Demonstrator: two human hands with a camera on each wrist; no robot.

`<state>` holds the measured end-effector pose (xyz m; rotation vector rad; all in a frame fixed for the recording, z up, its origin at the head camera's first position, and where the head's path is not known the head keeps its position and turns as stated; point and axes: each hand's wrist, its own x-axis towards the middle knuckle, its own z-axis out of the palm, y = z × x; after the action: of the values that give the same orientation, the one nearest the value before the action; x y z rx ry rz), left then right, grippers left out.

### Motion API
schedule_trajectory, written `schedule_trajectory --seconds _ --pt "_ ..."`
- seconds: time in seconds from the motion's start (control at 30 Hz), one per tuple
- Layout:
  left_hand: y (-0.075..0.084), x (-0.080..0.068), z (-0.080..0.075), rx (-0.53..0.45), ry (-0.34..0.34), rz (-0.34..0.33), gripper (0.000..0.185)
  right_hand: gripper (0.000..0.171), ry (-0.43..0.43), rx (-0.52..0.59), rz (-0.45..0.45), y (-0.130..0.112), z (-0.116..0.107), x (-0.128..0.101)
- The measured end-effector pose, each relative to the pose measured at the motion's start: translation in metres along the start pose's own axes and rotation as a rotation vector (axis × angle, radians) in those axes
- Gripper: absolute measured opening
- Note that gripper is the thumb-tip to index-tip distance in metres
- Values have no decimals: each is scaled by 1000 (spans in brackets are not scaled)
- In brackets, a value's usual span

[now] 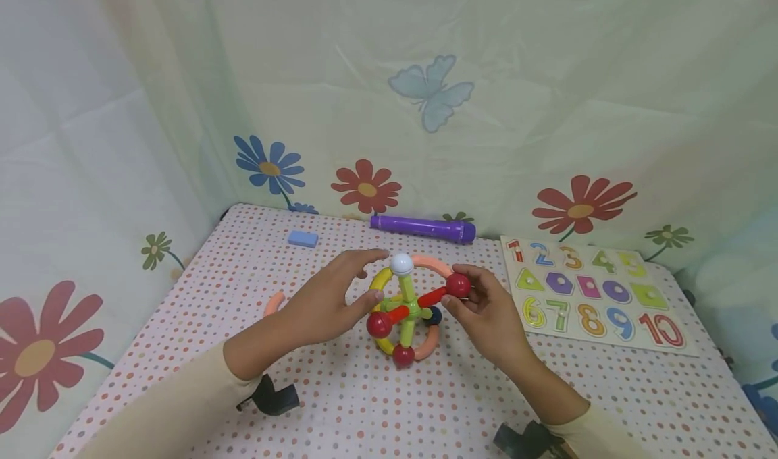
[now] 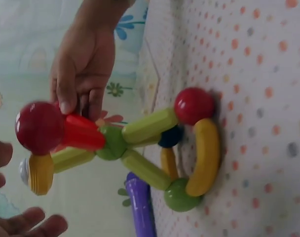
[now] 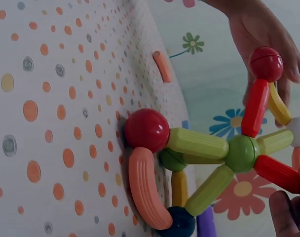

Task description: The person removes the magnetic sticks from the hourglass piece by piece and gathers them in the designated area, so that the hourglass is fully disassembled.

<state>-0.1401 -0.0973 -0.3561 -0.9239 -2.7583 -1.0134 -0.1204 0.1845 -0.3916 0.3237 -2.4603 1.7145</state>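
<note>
- Nearest me, my right hand pinches the red ball at one end of the red rod — fingers curled onto it.
- My left hand cups the other side of the magnetic rod-and-ball toy, fingers apart and gripping nothing.
- That toy stands mid-table on the dotted cloth; I judge it best to steady it gently so the joints stay together.
- Farther off lie the number puzzle board and purple tube.
</note>
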Motion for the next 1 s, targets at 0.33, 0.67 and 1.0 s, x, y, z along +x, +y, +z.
schedule_trajectory --seconds 0.33,0.67,1.0 --pt "3 48 8 -1 -233 75 54 54 17 65 13 4 7 -1" --pt "6 64 13 -56 -264 129 37 54 32 34 -2 4 6 -1" --pt "8 73 18 -151 -263 63 35 53 23 53 -23 5 4 -1"
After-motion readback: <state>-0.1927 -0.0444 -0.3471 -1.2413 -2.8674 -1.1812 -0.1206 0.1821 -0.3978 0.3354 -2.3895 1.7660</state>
